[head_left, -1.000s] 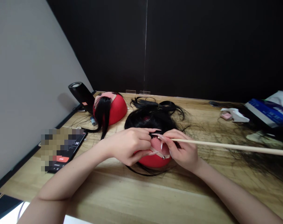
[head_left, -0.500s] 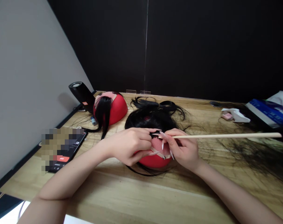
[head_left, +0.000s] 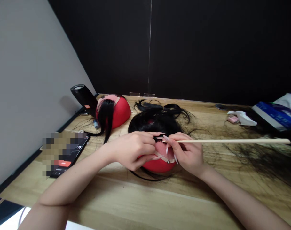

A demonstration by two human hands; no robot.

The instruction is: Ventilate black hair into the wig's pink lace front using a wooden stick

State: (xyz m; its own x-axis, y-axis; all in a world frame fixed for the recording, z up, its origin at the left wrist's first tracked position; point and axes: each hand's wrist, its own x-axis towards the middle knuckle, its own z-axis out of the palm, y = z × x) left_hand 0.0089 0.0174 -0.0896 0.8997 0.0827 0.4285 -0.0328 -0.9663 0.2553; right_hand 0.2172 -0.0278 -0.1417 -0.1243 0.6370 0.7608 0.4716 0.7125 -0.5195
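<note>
A wig of black hair (head_left: 157, 119) with a pink lace patch (head_left: 163, 148) sits on a red head form (head_left: 157, 166). My left hand (head_left: 138, 147) grips its near left side, with the index finger lying along the hair and the thumb on the pale lace edge. Its other fingers are curled. Between the fingertips of my right hand (head_left: 188, 153) is a wooden-handled ventilating needle (head_left: 234, 141), pointing left to where hair meets lace. The tip is too small to make out. The handle sticks out far to the right, nearly level.
A second red form (head_left: 121, 111) with black hair stands at back left beside a black speaker (head_left: 84, 99). A phone (head_left: 73, 156), partly blurred out, lies left. Loose hair (head_left: 263, 163), a crumpled white tissue (head_left: 246, 118) and a blue-white packet (head_left: 275, 115) are on the right.
The outer right end of the needle's handle has dipped slightly and my right hand has shifted a touch. My left hand and the wig stay in place.
</note>
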